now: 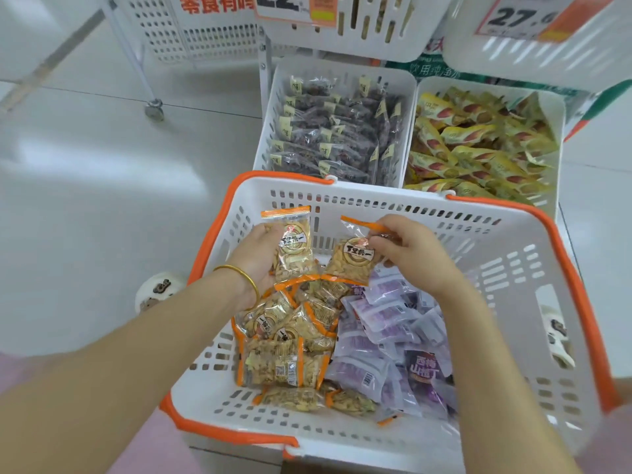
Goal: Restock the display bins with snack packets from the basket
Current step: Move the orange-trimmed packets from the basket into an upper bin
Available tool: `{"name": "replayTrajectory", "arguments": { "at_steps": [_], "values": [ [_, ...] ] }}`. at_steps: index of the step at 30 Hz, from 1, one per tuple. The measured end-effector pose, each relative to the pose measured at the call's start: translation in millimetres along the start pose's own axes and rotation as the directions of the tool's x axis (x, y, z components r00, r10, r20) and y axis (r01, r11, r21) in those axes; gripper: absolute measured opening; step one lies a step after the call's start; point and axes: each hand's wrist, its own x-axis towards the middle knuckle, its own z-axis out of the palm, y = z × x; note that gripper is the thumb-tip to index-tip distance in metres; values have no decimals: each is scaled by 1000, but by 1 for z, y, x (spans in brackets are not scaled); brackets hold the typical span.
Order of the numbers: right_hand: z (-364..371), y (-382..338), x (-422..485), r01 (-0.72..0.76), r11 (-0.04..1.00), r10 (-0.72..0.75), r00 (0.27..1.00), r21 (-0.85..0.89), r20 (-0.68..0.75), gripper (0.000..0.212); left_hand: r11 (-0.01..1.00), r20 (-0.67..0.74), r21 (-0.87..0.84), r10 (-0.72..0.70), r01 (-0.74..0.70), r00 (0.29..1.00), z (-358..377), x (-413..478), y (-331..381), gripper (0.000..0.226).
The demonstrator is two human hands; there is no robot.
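The left hand (260, 258) is gripping one orange-edged packet (294, 244) upright, fingers curled behind it and the printed face turned toward the camera. The right hand (410, 251) is pinching a second packet (352, 260) by its top seal, so the pouch is hanging free just right of the first. Both packets are being held inside the basket (376, 196), above the stock below. Holding by the seal is probably sparing the contents and keeping the label readable for sorting.

The other stock is lying on the basket floor in two groups: orange-edged packets (284, 357) at the left and purple packets (386, 336) at the right, touching along the middle.

Beyond the far rim of the basket, two display bins are standing side by side. The left bin (268, 131) is holding dark packets and the right bin (561, 138) yellow ones. Neither is matching the packets in hand. Upper bins (301, 42) with price tags are overhanging the far part of the lower ones. Their contents are too cropped to identify, so the target bin cannot be confirmed.

Room for moving: the basket's far rim is sitting just beside the near walls of the lower bins, so any forward travel is calling for a lift over that rim first. The overhanging upper bins are limiting height at the far side. Side room is lying at the left, over the floor (102, 165).
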Motion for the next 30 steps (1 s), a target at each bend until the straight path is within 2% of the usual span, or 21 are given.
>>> {"name": "replayTrajectory", "arguments": {
  "at_steps": [2, 4, 7, 10, 11, 14, 16, 19, 22, 23, 25, 27, 28, 30],
  "values": [
    [-11, -16, -7, 8, 999, -13, 994, 39, 111, 6, 999, 31, 26, 23, -24, 999, 0, -4, 1, 39],
    [-18, -26, -11, 14, 1000, -16, 988, 17, 155, 8, 997, 91, 65, 24, -30, 996, 1, -10, 5, 54],
    [-36, -37, -11, -5, 998, -5, 983, 58, 182, 7, 993, 159, 85, 71, -85, 985, 8, -23, 20, 50],
    [-54, -49, -10, 8, 991, -40, 971, 135, 234, 10, 990, 192, 75, 102, -118, 976, 16, -32, 36, 62],
    [-55, -56, -10, 22, 989, -57, 969, 143, 242, 10, 988, 200, 81, 113, -131, 973, 19, -34, 42, 69],
    [-48, -73, -6, 56, 992, -78, 977, 115, 200, 9, 996, 272, 26, 75, -86, 959, 26, -35, 52, 107],
    [-45, -83, -2, 85, 992, -95, 990, 98, 107, 9, 995, 345, 28, 83, -99, 935, 32, -45, 64, 102],
    [-50, -97, 3, 110, 988, -111, 994, 111, 7, 15, 950, 403, 134, 209, -284, 891, 36, -52, 81, 54],
    [-68, -111, 13, 123, 990, -118, 990, 72, -71, 32, 878, 415, 252, 283, -408, 865, 37, -57, 105, 80],
    [-77, -116, 18, 119, 992, -116, 992, 51, -58, 39, 838, 420, 301, 312, -455, 852, 38, -56, 116, 87],
    [-99, -128, 29, 102, 993, -106, 991, 58, 85, 54, 763, 454, 361, 359, -537, 815, 39, -53, 138, 83],
    [-118, -143, 43, 93, 988, -121, 963, 123, 243, 50, 678, 473, 387, 435, -625, 766, 45, -48, 162, 74],
    [-127, -152, 51, 99, 986, -131, 955, 131, 265, 44, 638, 458, 395, 487, -660, 744, 49, -46, 175, 73],
    [-144, -170, 70, 142, 986, -156, 969, 85, 194, 30, 587, 398, 369, 601, -721, 693, 56, -42, 202, 78]
  ]
}}
